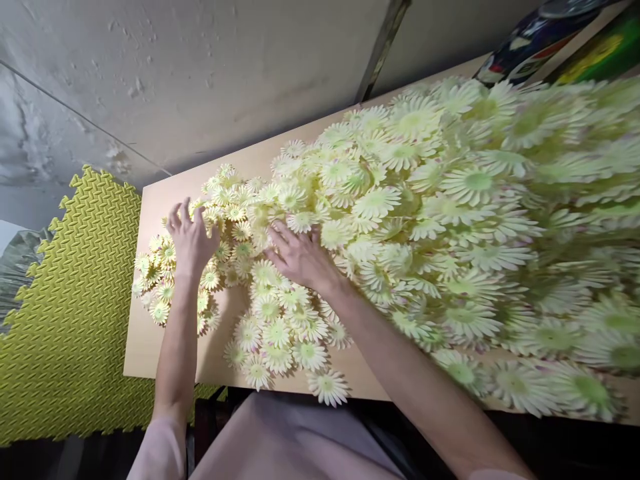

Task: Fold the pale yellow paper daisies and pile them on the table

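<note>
Pale-yellow flowers [375, 202]: heaped along the table [145, 350], from near its left edge rightward; we note one overhanging the near edge.
Handling: we judge them light, soft, easily creased; best pinched at the centre, sparing the petals.
Left hand [193, 239]: toward the far left corner, fingers spread and curved, nothing seen in it.
Right hand [299, 259]: palm down on the heap, fingers loosely parted; any grip beneath we cannot tell.

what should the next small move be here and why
Perhaps use the right hand to nudge the nearest flower head between the forearms back onto the table: its petals seem to jut past the near edge, and that hand looks closer to it than the left hand.
</note>
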### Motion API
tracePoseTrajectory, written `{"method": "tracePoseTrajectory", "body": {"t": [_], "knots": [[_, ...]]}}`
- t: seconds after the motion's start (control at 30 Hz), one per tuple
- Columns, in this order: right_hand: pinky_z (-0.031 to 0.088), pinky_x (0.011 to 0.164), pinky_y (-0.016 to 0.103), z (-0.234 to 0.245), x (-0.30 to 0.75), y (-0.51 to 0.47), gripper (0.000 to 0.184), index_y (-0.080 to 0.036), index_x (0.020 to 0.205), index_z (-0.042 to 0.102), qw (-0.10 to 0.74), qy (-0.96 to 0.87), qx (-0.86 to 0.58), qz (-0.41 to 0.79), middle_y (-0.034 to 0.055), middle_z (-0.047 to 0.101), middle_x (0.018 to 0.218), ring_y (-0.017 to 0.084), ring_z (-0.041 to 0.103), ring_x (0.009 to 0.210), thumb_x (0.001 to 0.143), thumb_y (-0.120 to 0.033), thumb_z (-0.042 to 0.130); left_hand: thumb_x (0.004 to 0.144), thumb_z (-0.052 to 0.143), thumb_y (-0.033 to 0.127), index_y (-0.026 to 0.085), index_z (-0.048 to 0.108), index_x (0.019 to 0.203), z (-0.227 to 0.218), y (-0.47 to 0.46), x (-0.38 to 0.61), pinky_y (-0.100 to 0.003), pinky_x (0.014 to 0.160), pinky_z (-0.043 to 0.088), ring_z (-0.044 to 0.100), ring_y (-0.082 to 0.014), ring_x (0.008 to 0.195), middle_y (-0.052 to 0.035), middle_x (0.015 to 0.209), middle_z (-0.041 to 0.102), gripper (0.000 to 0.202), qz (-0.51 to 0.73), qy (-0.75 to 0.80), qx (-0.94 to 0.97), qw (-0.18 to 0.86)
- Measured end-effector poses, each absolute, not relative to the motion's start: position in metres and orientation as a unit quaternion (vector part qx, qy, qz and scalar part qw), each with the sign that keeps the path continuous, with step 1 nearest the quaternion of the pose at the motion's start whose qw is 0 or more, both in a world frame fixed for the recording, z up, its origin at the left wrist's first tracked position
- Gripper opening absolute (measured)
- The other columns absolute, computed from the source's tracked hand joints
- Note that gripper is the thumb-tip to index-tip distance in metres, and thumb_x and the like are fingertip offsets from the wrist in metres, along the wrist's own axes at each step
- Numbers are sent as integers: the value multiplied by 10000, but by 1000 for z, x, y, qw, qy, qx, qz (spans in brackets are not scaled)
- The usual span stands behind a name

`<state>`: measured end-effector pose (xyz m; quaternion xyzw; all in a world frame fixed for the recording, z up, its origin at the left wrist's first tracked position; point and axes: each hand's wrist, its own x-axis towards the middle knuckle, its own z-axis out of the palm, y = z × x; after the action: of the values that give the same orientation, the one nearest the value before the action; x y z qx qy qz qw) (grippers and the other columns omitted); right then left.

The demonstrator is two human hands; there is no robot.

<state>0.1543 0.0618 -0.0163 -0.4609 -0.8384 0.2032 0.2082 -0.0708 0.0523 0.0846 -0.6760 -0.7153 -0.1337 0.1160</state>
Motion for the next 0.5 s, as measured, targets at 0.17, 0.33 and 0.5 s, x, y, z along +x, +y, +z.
{"method": "tracePoseTrajectory", "body": {"t": [0.17,0.33,0.5], "knots": [[430,1064,628,-22,149,65,741,-33,1554,245,300,-749,-560,188,252,329,1577,445,508,1317,957,-458,357,919,429,194,196,640,1170,69,54,-34,-539,1077,354,446,-323,1257,-128,1274,627,327,-24,-610,-791,37],[487,1041,541,-19,150,69,666,-142,1538,329,385,-706,-567,175,170,434,1538,347,467,1383,953,-458,354,916,481,195,275,510,1408,52,55,-20,-534,1062,371,425,-327,1298,-106,1390,573,499,-11,-586,-810,13],[404,1118,533,-15,156,70,573,-191,1470,464,412,-713,-549,141,120,559,1434,301,473,1368,979,-451,322,980,414,196,338,512,1401,52,52,-17,-488,1114,377,424,-239,1351,-28,1413,589,455,-68,-526,-847,-37]]}}
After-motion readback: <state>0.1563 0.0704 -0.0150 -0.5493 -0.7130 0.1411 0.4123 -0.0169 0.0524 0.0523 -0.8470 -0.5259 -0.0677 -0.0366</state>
